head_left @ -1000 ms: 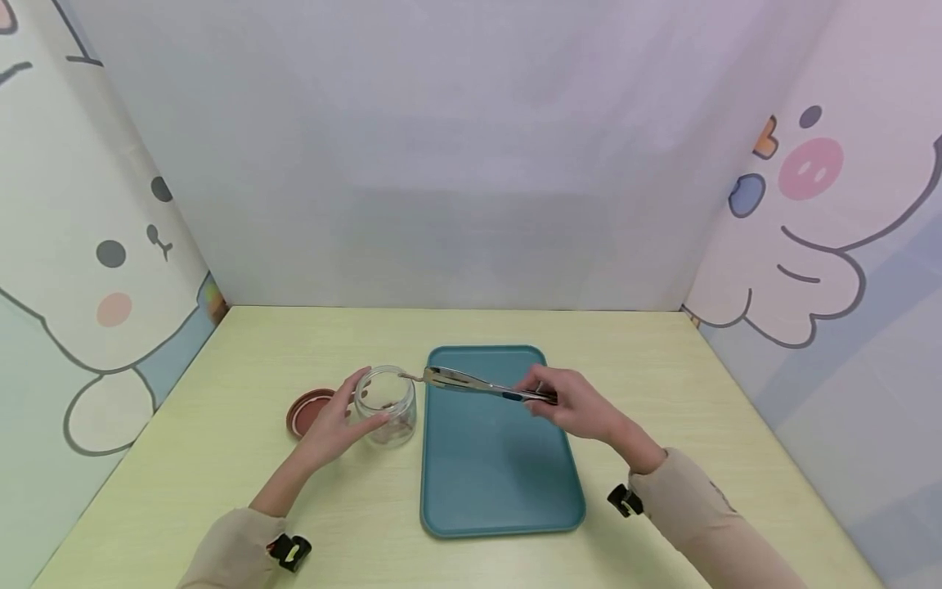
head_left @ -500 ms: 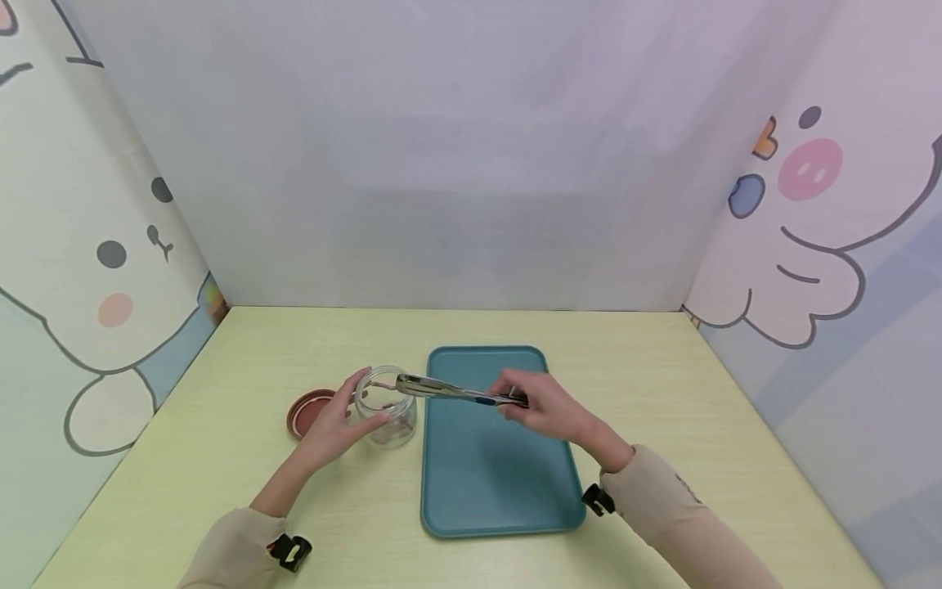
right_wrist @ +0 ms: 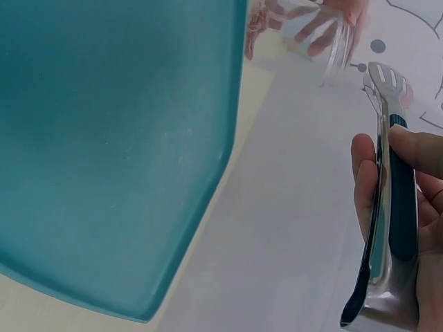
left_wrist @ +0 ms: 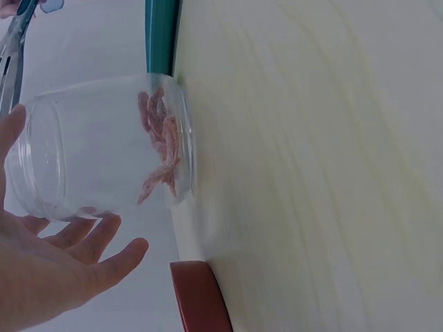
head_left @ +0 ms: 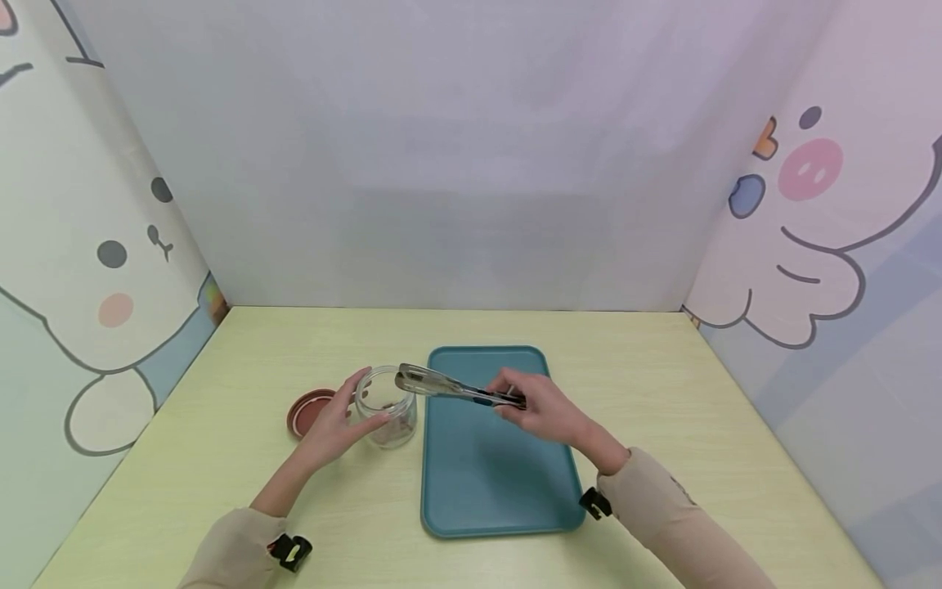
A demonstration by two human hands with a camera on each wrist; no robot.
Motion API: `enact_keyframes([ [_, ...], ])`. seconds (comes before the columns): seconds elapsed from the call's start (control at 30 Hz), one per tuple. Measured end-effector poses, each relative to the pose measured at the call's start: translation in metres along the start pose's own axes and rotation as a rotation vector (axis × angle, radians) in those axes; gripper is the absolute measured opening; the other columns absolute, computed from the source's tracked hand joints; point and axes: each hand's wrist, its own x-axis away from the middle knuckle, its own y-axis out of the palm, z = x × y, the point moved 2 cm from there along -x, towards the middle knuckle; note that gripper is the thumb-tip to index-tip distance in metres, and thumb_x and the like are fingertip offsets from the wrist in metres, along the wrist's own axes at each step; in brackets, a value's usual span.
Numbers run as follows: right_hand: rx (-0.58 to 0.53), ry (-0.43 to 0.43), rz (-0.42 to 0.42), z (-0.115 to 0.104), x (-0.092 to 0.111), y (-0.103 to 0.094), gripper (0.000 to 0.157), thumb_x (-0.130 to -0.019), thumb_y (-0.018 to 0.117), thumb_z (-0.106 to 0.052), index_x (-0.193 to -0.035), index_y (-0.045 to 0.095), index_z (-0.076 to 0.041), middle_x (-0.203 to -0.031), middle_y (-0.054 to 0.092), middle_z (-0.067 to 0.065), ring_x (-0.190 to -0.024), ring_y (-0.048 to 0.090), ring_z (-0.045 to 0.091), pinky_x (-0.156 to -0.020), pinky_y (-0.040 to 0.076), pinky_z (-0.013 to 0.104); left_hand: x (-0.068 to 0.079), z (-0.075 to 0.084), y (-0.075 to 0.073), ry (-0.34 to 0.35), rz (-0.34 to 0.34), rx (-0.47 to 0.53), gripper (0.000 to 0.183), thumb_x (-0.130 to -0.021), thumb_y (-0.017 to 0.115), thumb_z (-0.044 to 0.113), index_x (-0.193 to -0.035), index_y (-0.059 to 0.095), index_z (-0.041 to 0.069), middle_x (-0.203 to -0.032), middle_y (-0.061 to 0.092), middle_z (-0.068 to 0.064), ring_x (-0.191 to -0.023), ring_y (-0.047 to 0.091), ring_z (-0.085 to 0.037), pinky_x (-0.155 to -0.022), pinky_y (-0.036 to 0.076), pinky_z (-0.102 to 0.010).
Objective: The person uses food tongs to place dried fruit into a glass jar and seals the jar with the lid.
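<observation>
My left hand (head_left: 331,433) grips the clear glass jar (head_left: 396,429) near its open mouth, thumb in front and fingers around the far side. The jar stands upright on the table. In the left wrist view several reddish-brown, crinkled strips (left_wrist: 166,152) lie at its bottom. My right hand (head_left: 545,406) holds metal serving tongs (head_left: 449,384) by their dark handles, thumb on one arm and fingers on the other. Their slotted heads reach over the right part of the jar's rim. In the right wrist view the tong heads stand slightly apart with nothing between them.
A blue-green tray (head_left: 500,491) lies right of the jar, under the tongs and right hand. Left of the jar, partly behind the left hand, is a round red-brown lid (head_left: 303,413). A pale wall (head_left: 456,245) rises at the table's far edge.
My right hand moved left, bringing the tongs over the jar. The strip at their tips left them above the jar, and the tips rose slightly. My left hand stayed still.
</observation>
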Motion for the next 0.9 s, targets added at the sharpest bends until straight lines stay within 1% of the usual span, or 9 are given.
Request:
enact_keyframes([
  [0.1, 0.016, -0.003, 0.019, 0.001, 0.002, -0.001, 0.019, -0.082, 0.062, -0.006, -0.098, 0.054, -0.011, -0.086, 0.058, -0.001, -0.068, 0.053, 0.008, -0.052, 0.044, 0.023, 0.0, -0.001, 0.0, 0.002, 0.002, 0.001, 0.079, -0.078, 0.065, 0.037, -0.139, 0.022, 0.011, -0.135, 0.031, -0.02, -0.119, 0.032, -0.037, -0.09, 0.032, -0.054],
  [0.23, 0.028, 0.001, 0.052, 0.005, 0.006, -0.001, 0.022, -0.081, 0.063, -0.006, -0.101, 0.054, -0.011, -0.091, 0.057, -0.002, -0.072, 0.053, 0.008, -0.054, 0.044, 0.023, 0.0, -0.001, 0.001, 0.001, 0.004, -0.014, 0.079, -0.078, 0.065, 0.037, -0.139, 0.022, 0.011, -0.134, 0.032, -0.02, -0.117, 0.034, -0.04, -0.088, 0.034, -0.055],
  [0.33, 0.024, 0.038, 0.074, 0.008, 0.011, 0.0, 0.023, -0.082, 0.063, -0.008, -0.103, 0.054, -0.012, -0.094, 0.056, -0.003, -0.071, 0.052, 0.008, -0.052, 0.044, 0.023, -0.001, -0.002, 0.001, 0.004, 0.006, -0.019, 0.079, -0.079, 0.065, 0.037, -0.139, 0.021, 0.01, -0.134, 0.031, -0.02, -0.117, 0.034, -0.04, -0.088, 0.034, -0.055],
  [0.43, 0.007, 0.103, 0.093, 0.008, 0.015, 0.001, 0.025, -0.083, 0.062, -0.011, -0.105, 0.053, -0.011, -0.093, 0.056, -0.002, -0.066, 0.051, 0.008, -0.05, 0.043, 0.023, -0.001, -0.003, 0.001, 0.007, 0.009, -0.013, 0.079, -0.078, 0.065, 0.037, -0.139, 0.022, 0.009, -0.134, 0.031, -0.02, -0.118, 0.032, -0.038, -0.089, 0.033, -0.055],
  [0.5, -0.018, 0.133, 0.115, 0.005, 0.017, 0.001, 0.026, -0.082, 0.062, -0.008, -0.107, 0.053, -0.007, -0.091, 0.056, 0.001, -0.063, 0.051, 0.011, -0.048, 0.043, 0.024, -0.002, -0.003, 0.001, 0.008, 0.01, -0.009, 0.08, -0.078, 0.065, 0.037, -0.139, 0.022, 0.009, -0.135, 0.031, -0.019, -0.12, 0.031, -0.036, -0.091, 0.031, -0.054],
  [0.6, -0.043, 0.145, 0.154, -0.008, 0.019, -0.002, 0.028, -0.08, 0.063, -0.002, -0.106, 0.051, 0.0, -0.089, 0.056, 0.009, -0.061, 0.05, 0.016, -0.048, 0.042, 0.026, -0.001, -0.003, 0.001, 0.005, 0.01, -0.004, 0.079, -0.078, 0.066, 0.037, -0.138, 0.022, 0.01, -0.135, 0.031, -0.018, -0.12, 0.031, -0.034, -0.091, 0.031, -0.053],
  [0.7, -0.055, 0.158, 0.178, -0.019, 0.021, -0.005, 0.029, -0.078, 0.063, 0.004, -0.105, 0.05, 0.004, -0.089, 0.055, 0.016, -0.063, 0.05, 0.021, -0.051, 0.043, 0.028, -0.001, -0.002, 0.001, 0.003, 0.006, 0.002, 0.079, -0.078, 0.065, 0.037, -0.139, 0.022, 0.011, -0.135, 0.031, -0.018, -0.121, 0.031, -0.034, -0.091, 0.031, -0.053],
  [0.8, -0.051, 0.2, 0.189, -0.021, 0.025, -0.005, 0.031, -0.077, 0.064, 0.003, -0.105, 0.05, 0.005, -0.089, 0.055, 0.015, -0.067, 0.052, 0.021, -0.054, 0.045, 0.028, 0.0, 0.0, 0.001, 0.005, 0.004, -0.002, 0.078, -0.079, 0.065, 0.035, -0.139, 0.022, 0.01, -0.135, 0.031, -0.018, -0.121, 0.031, -0.034, -0.091, 0.031, -0.053],
  [0.9, -0.065, 0.242, 0.209, -0.019, 0.03, -0.004, 0.033, -0.077, 0.065, 0.003, -0.106, 0.051, 0.005, -0.087, 0.054, 0.016, -0.065, 0.053, 0.021, -0.054, 0.046, 0.029, 0.0, 0.003, 0.001, 0.008, 0.007, 0.009, 0.077, -0.08, 0.066, 0.029, -0.139, 0.022, 0.007, -0.134, 0.031, -0.02, -0.12, 0.03, -0.035, -0.091, 0.031, -0.054],
])
